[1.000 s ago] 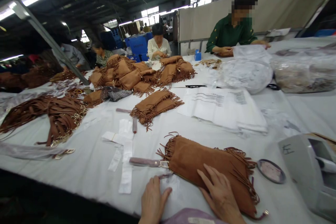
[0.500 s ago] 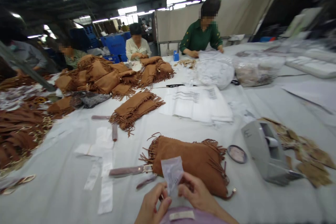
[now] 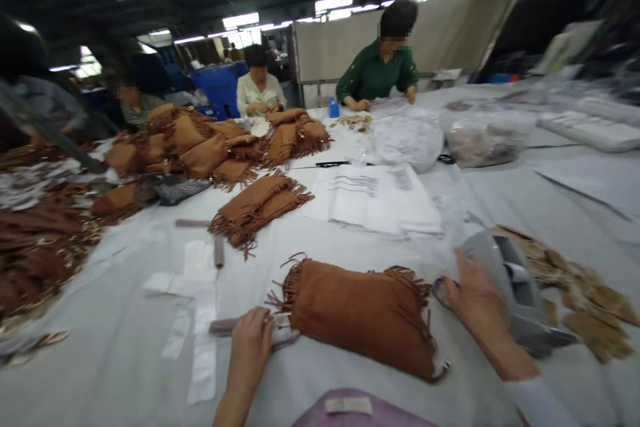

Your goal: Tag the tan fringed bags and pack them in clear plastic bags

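Note:
A brown suede bag [image 3: 357, 310] with fringed ends lies in front of me. My left hand [image 3: 253, 340] is down at its left side, over a dark brown strap [image 3: 223, 326], with the fingers curled. What they close on is mostly hidden; something pale and translucent shows beside the fingertips. My right hand [image 3: 475, 297] reaches to the right of the bag, slightly blurred, with fingers apart. Its thumb is by a dark round ring [image 3: 440, 292], and its fingers are against or just in front of a grey tape dispenser [image 3: 523, 310]; contact is unclear.
White strips [image 3: 204, 320] lie left of the strap. Beyond the bag are printed white sheets [image 3: 380, 197], a folded fringed piece [image 3: 260, 210] and a brown pile [image 3: 195, 140]. Tan scraps [image 3: 585, 293] lie right of the dispenser. Co-workers [image 3: 383, 73] sit across the table.
Both hands held a small clear printed packet before me; they have parted. The left went left to the strap, the right to the dispenser. The packet no longer shows plainly.

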Action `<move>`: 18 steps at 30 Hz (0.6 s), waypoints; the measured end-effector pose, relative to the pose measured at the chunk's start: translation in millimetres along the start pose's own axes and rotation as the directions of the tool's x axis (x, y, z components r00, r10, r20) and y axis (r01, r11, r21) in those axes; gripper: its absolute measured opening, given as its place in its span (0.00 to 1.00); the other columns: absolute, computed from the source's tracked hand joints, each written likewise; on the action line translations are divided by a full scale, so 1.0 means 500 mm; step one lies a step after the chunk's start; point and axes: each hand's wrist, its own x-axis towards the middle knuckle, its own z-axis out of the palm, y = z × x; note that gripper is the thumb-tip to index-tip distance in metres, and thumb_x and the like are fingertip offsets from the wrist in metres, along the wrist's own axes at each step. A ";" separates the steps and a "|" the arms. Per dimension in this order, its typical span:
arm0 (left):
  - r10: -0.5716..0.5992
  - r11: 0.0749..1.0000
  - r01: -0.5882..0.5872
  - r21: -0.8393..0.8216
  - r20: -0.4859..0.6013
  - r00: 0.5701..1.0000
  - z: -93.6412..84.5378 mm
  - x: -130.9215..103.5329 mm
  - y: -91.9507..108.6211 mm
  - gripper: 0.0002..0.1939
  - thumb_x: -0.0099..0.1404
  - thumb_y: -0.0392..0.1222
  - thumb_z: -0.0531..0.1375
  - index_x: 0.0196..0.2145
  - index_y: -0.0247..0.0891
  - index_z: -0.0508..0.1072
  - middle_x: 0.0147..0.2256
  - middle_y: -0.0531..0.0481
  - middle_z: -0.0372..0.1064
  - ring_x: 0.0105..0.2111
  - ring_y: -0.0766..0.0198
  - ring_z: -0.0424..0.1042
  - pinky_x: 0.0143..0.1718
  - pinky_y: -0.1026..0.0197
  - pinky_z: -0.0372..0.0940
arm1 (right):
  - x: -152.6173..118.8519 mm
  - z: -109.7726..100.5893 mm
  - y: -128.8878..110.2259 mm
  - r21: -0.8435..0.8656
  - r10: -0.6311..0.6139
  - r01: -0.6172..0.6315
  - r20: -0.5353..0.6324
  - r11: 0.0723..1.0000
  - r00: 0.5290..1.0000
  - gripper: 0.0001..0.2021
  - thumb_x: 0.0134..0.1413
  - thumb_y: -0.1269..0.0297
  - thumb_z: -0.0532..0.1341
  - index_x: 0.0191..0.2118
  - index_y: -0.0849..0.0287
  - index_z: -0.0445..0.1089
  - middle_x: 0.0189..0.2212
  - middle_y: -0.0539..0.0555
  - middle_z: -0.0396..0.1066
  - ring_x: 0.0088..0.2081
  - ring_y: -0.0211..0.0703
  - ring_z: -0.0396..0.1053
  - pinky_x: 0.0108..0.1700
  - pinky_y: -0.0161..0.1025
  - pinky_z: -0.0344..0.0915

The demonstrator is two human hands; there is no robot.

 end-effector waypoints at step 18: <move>-0.224 0.940 0.289 -0.180 0.315 0.922 -0.019 0.041 0.083 0.12 0.59 0.31 0.47 0.39 0.39 0.65 0.29 0.51 0.70 0.31 0.62 0.71 0.35 0.61 0.63 | -0.231 0.137 -0.098 0.170 -0.366 0.337 0.187 0.926 0.912 0.30 0.56 0.47 0.55 0.60 0.58 0.62 0.62 0.66 0.56 0.61 0.64 0.55 0.55 0.61 0.59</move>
